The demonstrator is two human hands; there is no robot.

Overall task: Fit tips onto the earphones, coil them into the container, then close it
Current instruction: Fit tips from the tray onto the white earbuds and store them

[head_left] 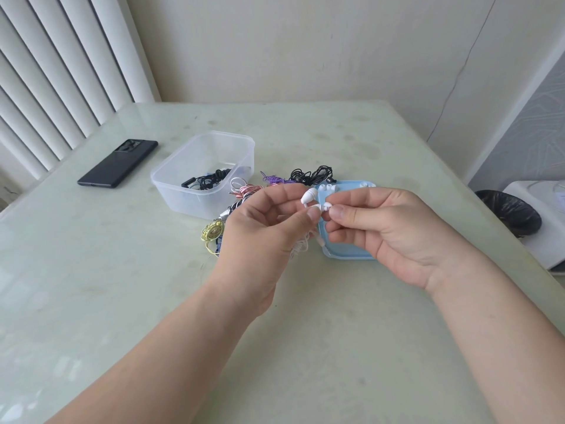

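Observation:
My left hand (pixel 269 221) pinches white earphones (pixel 309 195) between thumb and fingers, and their white cable hangs below my palm. My right hand (pixel 376 221) pinches a small white ear tip (pixel 326 207) right against one earbud. Both hands hover above the light blue lid (pixel 345 249), which lies flat on the table with several loose white tips (pixel 327 187) at its far edge. The clear plastic container (pixel 204 172) stands open to the left and holds a coiled black earphone (pixel 211 179).
Coiled earphones in pink (pixel 249 189), purple (pixel 276 179), black (pixel 312 174) and yellow (pixel 212 235) lie between the container and the lid. A black phone (pixel 117 163) rests at the far left. A bin with a black bag (pixel 509 214) stands off the table's right edge.

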